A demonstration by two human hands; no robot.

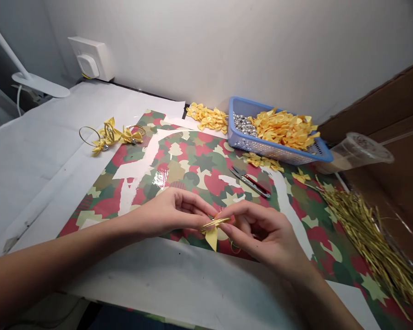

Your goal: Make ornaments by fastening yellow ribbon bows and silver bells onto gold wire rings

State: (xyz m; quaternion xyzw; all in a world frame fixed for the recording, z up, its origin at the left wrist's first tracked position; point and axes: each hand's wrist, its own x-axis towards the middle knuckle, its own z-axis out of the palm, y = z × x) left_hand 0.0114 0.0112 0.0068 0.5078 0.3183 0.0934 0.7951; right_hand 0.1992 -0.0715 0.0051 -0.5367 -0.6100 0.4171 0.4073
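The left hand (168, 213) and right hand (261, 233) pinch a gold wire ring (215, 223) between their fingertips (much of it hidden behind them, seen almost edge-on), a yellow ribbon (211, 239) hanging beneath, over the near edge of the printed wrapping paper (199, 169).

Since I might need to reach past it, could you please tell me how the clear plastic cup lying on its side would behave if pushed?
The clear plastic cup would probably roll, since it lies on its round wall. Its see-through, thin-looking wall suggests it is light, and it may dent or crack if squeezed.
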